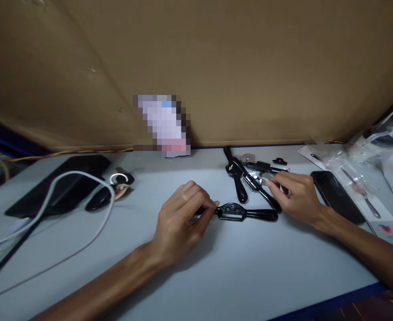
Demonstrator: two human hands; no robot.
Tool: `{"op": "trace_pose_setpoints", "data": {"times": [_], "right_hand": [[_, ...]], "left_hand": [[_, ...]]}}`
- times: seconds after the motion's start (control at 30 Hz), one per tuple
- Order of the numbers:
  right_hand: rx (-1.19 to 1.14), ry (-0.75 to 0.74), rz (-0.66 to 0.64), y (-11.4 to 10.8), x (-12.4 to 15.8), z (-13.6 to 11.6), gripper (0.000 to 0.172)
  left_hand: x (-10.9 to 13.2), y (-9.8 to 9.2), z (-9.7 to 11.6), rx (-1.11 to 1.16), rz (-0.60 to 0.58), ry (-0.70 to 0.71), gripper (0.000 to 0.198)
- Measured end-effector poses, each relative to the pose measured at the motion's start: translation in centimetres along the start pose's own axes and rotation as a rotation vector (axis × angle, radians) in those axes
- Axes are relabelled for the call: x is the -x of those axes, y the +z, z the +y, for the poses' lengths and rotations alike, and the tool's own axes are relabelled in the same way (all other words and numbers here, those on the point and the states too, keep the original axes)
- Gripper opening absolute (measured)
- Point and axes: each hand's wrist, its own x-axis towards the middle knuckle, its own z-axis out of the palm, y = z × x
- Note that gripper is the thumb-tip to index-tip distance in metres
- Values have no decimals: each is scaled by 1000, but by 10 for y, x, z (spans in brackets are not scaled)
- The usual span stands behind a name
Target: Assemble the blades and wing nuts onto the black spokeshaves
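Pinching the left end of the glossy black two-handled metal frame point(243, 214) in the left hand point(183, 218), lengthwise left-to-right along the grey worktop point(223, 272); curling the right hand point(296, 196) beyond its right end, beside black metal tools point(251, 181), grip unclear.

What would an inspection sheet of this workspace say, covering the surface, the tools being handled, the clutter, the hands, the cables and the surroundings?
Surface: grey table with a blue front edge.
Tools: one black two-handled tool in front; other black tools lie crossed behind it.
Clutter: phone and clear packaging at right; dark flat item at left.
Hands: left hand pinches the front tool's left handle; right hand is at the other tools, its hold unclear.
Cables: white cable loops across the dark item; red and yellow wires run along the back.
Surroundings: brown panel behind; pixelated item before it.
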Motion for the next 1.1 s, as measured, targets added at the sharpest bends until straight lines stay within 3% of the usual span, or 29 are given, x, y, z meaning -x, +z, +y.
{"op": "trace_pose_setpoints", "data": {"times": [0.43,0.53,0.67,0.73,0.97,1.1], "right_hand": [[-37,49,-117,5,5,-6,29],[8,-15,-247,6,7,-14,23],[10,-135,-472,7,8,-22,41],[7,-147,-516,7,8,-22,41],[32,-183,-395,1,4,-16,29],[22,-156,-242,-3,2,-9,44]], "left_hand": [[2,1,-2,-25,-37,-63,21],[6,5,-7,-68,-197,-101,10],[11,10,-10,-85,-464,-42,36],[12,11,-10,-87,-528,-18,33],[10,9,-10,-52,-552,-35,25],[10,8,-10,-36,-547,-44,24]]}}
